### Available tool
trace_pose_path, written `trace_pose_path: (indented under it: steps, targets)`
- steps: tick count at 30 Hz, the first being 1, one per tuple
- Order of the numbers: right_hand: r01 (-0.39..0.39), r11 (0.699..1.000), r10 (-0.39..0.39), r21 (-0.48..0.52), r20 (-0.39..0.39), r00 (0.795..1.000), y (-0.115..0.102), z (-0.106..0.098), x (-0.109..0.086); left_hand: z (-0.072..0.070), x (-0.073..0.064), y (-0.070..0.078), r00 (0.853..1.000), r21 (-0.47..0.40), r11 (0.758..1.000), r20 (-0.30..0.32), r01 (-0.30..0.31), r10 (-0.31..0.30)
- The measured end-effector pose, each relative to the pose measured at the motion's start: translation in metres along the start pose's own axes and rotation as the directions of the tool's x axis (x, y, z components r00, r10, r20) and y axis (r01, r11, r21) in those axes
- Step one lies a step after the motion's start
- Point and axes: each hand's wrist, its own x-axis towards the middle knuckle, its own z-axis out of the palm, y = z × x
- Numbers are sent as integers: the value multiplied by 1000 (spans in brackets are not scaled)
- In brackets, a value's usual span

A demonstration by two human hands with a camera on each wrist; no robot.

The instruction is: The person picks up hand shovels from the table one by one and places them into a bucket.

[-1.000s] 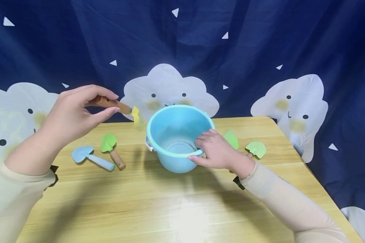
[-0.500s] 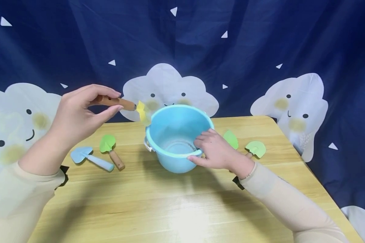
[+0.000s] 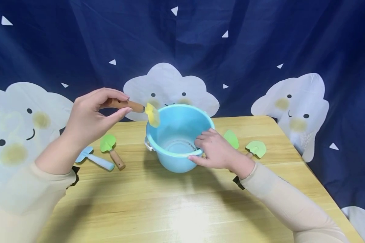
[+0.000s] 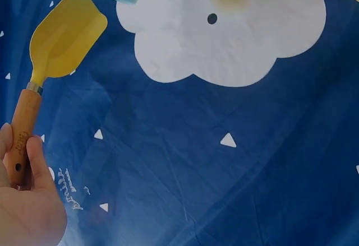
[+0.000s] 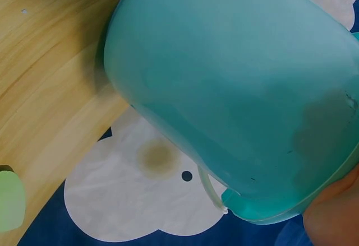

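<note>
My left hand [image 3: 92,116] pinches the wooden handle [image 4: 24,128] of a small yellow toy shovel [image 3: 153,115] between thumb and fingers. The shovel's blade overlaps the left rim of a light blue bucket [image 3: 176,165] in the head view. In the left wrist view the yellow blade [image 4: 67,33] points up toward the bucket. My right hand [image 3: 216,150] grips the bucket's near right rim, fingers inside and thumb outside. The bucket stands upright on the table, its white handle [image 3: 148,144] hanging at the left. From the right wrist, the bucket's wall [image 5: 224,78] fills most of the view.
Left of the bucket, a blue trowel [image 3: 100,162] and a green spade with a wooden handle [image 3: 117,159] lie on the wooden table [image 3: 158,206]. Two more green spades lie right of it, a leaf-shaped one [image 3: 231,139] and a rounder one [image 3: 257,149]. A cloud-print curtain [image 3: 200,44] hangs behind.
My left hand has moved right with the yellow shovel, bringing its blade from left of the bucket to its rim. My right hand and the bucket have stayed put.
</note>
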Motion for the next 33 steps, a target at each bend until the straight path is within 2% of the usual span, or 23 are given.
trace_pose_path:
  steps: [11, 26, 33]
  targets:
    - [-9, 1000, 9, -3, 5, 1000, 2, 1, -1, 18, -7, -6, 1000, -55, 998, 7, 17, -17]
    - [-5, 1000, 5, -2, -3, 1000, 1, 1, -2, 47, -19, -16, 996, -119, 990, 57, 77, -70]
    - [-8, 1000, 8, -5, -5, 1000, 1, 1, -2, 59, -23, -21, 996, -115, 990, 63, 77, -70]
